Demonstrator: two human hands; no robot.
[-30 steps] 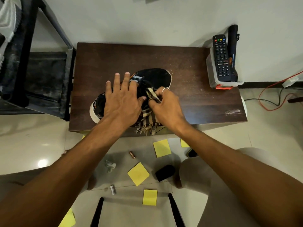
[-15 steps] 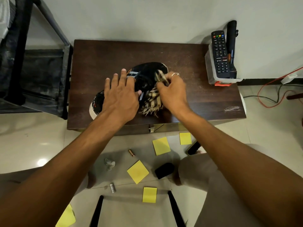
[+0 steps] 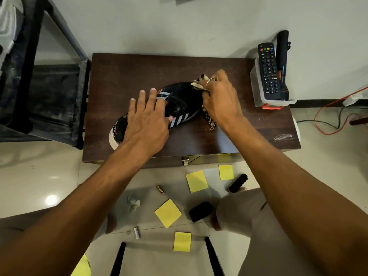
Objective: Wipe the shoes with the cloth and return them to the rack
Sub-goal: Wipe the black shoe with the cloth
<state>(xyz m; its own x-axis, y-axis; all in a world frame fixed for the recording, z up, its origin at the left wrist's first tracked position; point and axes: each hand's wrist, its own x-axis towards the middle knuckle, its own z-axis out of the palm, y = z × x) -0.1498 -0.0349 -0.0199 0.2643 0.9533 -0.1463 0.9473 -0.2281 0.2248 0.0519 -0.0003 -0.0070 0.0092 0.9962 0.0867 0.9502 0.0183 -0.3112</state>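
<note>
— Shoe (image 3: 179, 102), black, three white side stripes: position?
— On the dark wooden table (image 3: 139, 72), lying slantwise from near left to far right. Left hand (image 3: 147, 124) presses flat on it, fingers straight.
— Cloth (image 3: 199, 81)?
— Striped, fringed, bunched in the gripping right hand (image 3: 221, 98), touching the shoe's far-right end.
— Legible writing?
— Remote (image 3: 267, 70), far right, upright in a clear holder (image 3: 256, 100): print too small to read.

Right hand (image 3: 220, 100) presses cloth (image 3: 199, 81) on shoe (image 3: 179, 100).
</note>
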